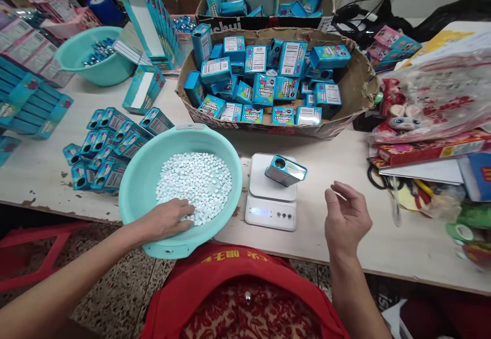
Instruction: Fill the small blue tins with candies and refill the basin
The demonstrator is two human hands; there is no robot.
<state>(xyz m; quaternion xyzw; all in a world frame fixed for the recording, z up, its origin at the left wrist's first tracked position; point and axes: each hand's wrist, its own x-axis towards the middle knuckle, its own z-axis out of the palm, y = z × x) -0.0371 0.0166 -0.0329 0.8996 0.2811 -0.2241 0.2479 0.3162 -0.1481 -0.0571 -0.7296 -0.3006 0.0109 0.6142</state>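
Observation:
My left hand reaches into a turquoise plastic basin, its fingers touching small white candies heaped on the bottom. Thumb and forefinger look slightly apart, while the other fingers are partly hidden. A white digital scale with a lit display stands right of the basin. On its platform sits a blue candy tin, tilted in view, its round dark opening showing at the top. My right hand hovers right of the scale, its fingers loosely bent and apart, holding nothing.
Behind the scale, a cardboard box holds many blue tins. More tins stand in a cluster left of the basin. Farther back are a second turquoise bowl and stacked display trays. Plastic-wrapped goods crowd the right side.

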